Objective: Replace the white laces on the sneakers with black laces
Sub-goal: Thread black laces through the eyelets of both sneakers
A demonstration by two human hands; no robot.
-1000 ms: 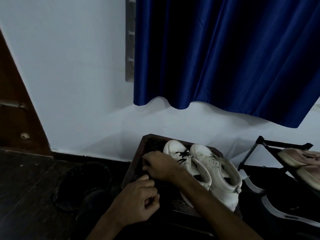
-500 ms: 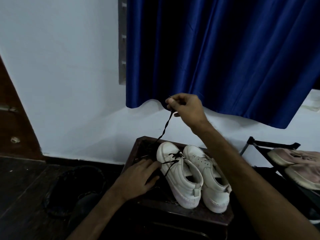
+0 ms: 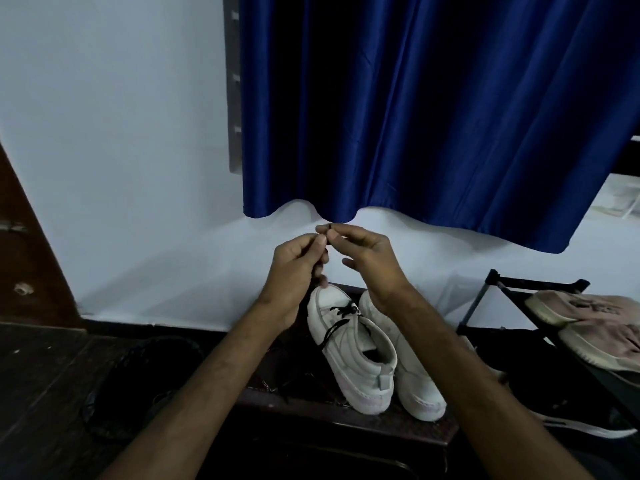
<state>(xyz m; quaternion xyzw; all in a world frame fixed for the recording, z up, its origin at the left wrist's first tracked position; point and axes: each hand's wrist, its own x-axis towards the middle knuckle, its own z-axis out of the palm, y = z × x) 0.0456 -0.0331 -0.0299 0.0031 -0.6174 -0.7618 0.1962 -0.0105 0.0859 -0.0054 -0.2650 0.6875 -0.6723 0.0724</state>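
Observation:
Two white high-top sneakers stand side by side on a dark wooden stool (image 3: 311, 407). The left sneaker (image 3: 349, 355) has a black lace (image 3: 337, 322) threaded through its front eyelets; the right sneaker (image 3: 408, 368) shows no lace. Both hands are raised above the shoes' toes. My right hand (image 3: 363, 258) pinches the black lace's tip between thumb and forefinger. My left hand (image 3: 299, 268) has its fingers curled round the lace just below and touches the right hand's fingertips. Most of the lace between the hands and the shoe is hidden.
A black shoe rack (image 3: 498, 299) at the right carries pinkish shoes (image 3: 588, 323) and a black shoe (image 3: 588, 427) below. Dark bag-like shapes (image 3: 138, 375) lie on the floor at left. A blue curtain (image 3: 415, 109) hangs on the white wall behind; a brown door (image 3: 24, 254) stands at left.
My left hand rose from the stool beside the sneaker to meet the right hand. The right hand came down a little with the lace end, and both now hold it together.

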